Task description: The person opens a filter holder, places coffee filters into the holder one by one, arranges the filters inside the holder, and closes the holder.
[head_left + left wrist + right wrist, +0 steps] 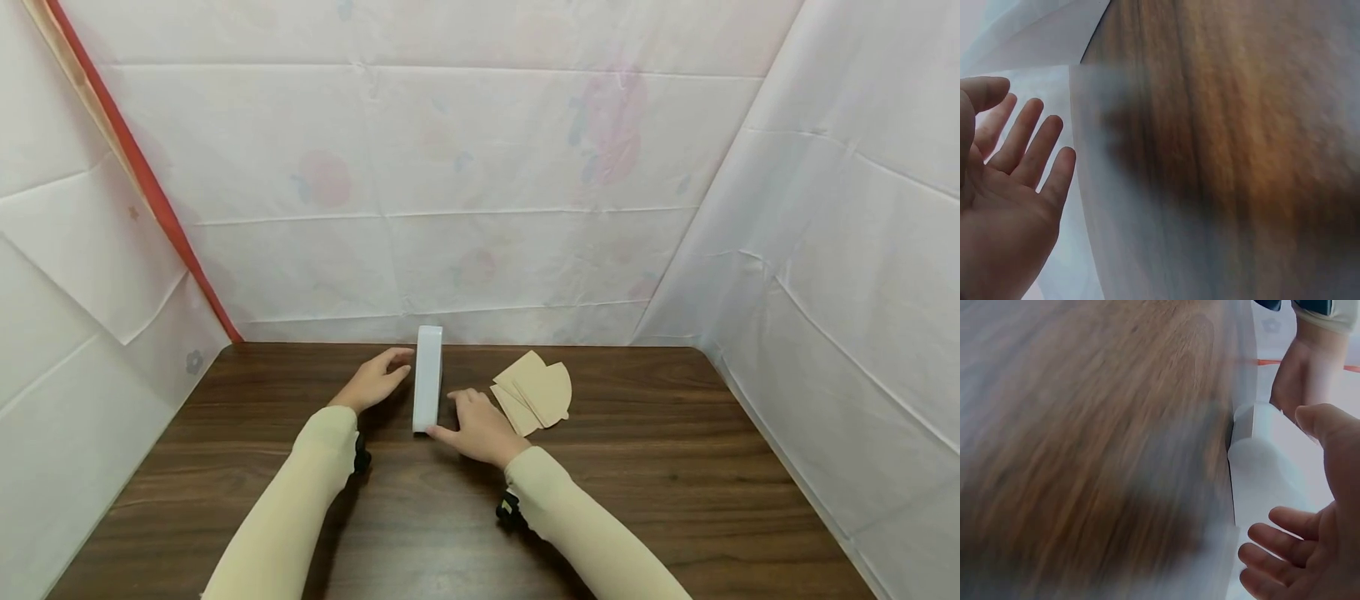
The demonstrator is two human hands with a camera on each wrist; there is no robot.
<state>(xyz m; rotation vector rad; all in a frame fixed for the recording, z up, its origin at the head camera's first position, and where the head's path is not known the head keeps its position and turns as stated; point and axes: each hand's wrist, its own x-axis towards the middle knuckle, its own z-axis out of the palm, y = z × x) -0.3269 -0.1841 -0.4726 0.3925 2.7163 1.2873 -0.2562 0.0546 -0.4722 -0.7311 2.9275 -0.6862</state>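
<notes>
A narrow white box (428, 379) stands on the dark wooden table between the two hands. My left hand (375, 380) is just left of it, fingers loosely bent and holding nothing. In the left wrist view the fingers of that left hand (1019, 181) are spread apart. On the other side, my right hand (480, 427) has its thumb by the box's near end; whether it touches is unclear. The right wrist view shows the right hand (1310, 537) with relaxed fingers beside the white box (1272, 469), which has a rounded flap at its end.
Several tan flat cardboard pieces (534, 392), one with a rounded end, lie overlapping on the table (637, 492) right of the right hand. White patterned sheeting (487, 167) hangs behind and at both sides, with a red strip (150, 187) on the left.
</notes>
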